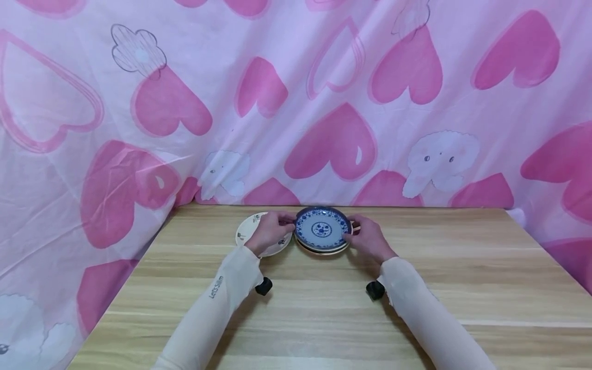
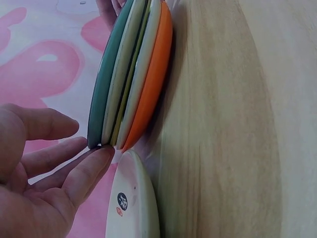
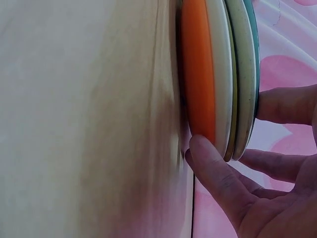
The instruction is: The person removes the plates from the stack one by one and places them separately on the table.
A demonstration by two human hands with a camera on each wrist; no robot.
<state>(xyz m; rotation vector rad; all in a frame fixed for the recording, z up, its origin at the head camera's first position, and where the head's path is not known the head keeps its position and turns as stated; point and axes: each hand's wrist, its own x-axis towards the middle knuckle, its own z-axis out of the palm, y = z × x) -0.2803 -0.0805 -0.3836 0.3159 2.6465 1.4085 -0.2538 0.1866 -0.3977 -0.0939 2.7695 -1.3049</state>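
Fingertips (image 1: pixel 290 227) of the left hand (image 1: pixel 270 234) touch the left rim of a stack of plates (image 1: pixel 319 236), a little below the centre of the head view. In the left wrist view, that hand's uppermost digit stands apart from the rim, while others meet the edge from below left. At the opposite rim, the right hand (image 1: pixel 372 240) pinches the stack, one digit at the top plate, another low against the orange bottom plate (image 3: pixel 198 74). Whether the stack rests on the table cannot be told.

The top plate faces up, white with a blue floral border and centre motif; its outer side is green. Cream and yellow-green edges show between it and the orange.

Just left of the stack lies a cream plate (image 1: pixel 243 235) with small dark motifs, partly hidden by the left hand. Pale sleeves (image 1: pixel 231 280) reach in from the lower edge of the frame, the left one lettered, with a black block (image 1: pixel 264 286) beneath each wrist. Wood-grain table (image 1: pixel 305 329) fills the lower half; pink cloth (image 1: pixel 296 31) with hearts and fluffy white animals fills the upper half.
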